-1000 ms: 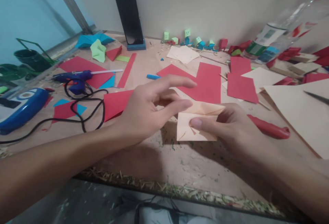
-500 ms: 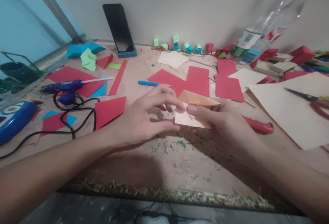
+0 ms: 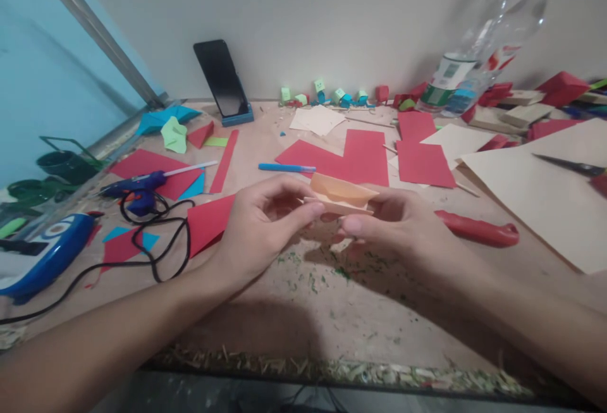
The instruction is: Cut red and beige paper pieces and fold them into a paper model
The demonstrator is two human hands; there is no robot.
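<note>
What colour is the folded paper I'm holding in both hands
The folded paper is pale peach, almost cream. It shows best in the head view, pinched between both hands.

Folded paper [image 3: 342, 195] held between both hands, above table [image 3: 332, 312], near front-centre. Left hand [image 3: 258, 229] at its left end, right hand [image 3: 393, 226] under and right of it. Pen [image 3: 286, 167] on table just behind left hand. Paper sheets [image 3: 365, 157] behind folded paper. Knife [image 3: 477, 229] on table right of right hand; big sheet [image 3: 545, 191] further right, scissors [image 3: 571, 166] on it. Glue gun [image 3: 137, 185] w/ cord far left. Phone [image 3: 221, 81] upright on stand, against wall at back left. Bottle [image 3: 474, 52] back right. Small paper figures [image 3: 327, 93] along wall btw phone & bottle.
</note>
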